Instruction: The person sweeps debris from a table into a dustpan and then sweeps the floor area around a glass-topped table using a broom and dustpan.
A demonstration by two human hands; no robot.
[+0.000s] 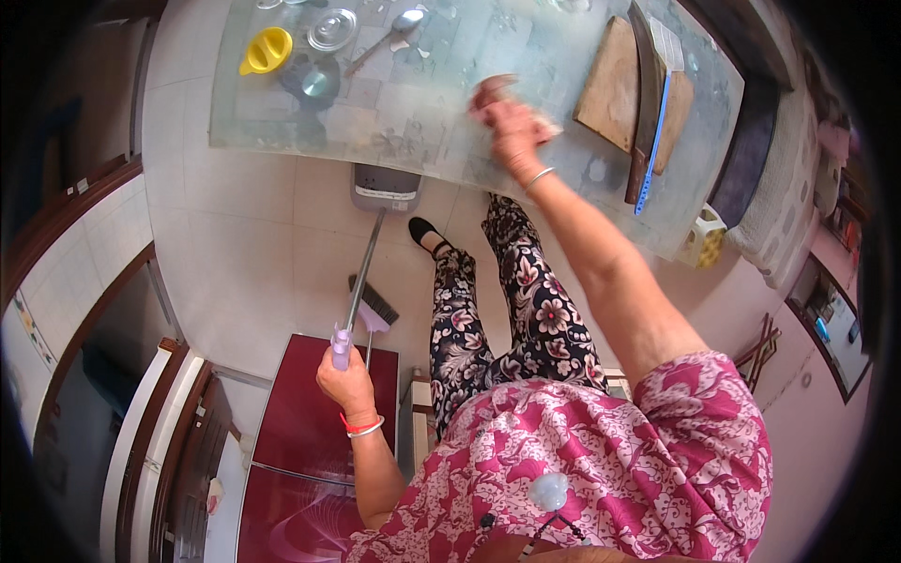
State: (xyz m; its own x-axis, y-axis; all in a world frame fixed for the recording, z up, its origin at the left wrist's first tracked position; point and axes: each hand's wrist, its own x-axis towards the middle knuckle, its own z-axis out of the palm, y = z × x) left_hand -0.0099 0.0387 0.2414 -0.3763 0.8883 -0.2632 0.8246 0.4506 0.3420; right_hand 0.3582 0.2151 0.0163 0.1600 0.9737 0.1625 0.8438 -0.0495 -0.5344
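Note:
My left hand [346, 380] grips the top of the long metal handle [366, 264] of a dustpan [386, 186], whose grey pan is on the floor under the table's edge. My right hand [512, 127] is over the glass tabletop [422, 141], blurred, closed around a crumpled reddish and whitish thing [493, 91], perhaps a cloth. Right of it a wooden cutting board [609, 91] carries a large knife [644, 105] and a slotted spatula with a blue handle [662, 119]. A broom [376, 302] with dark bristles and a lilac head is beside the dustpan's handle.
On the table's left part are a yellow plastic lid [267, 51], a clear glass lid [332, 29] and a metal spoon [405, 22]. A red glossy cabinet or refrigerator [288, 401] is by my left arm. A cushioned seat [771, 190] and a yellow and white container [704, 238] are at the right.

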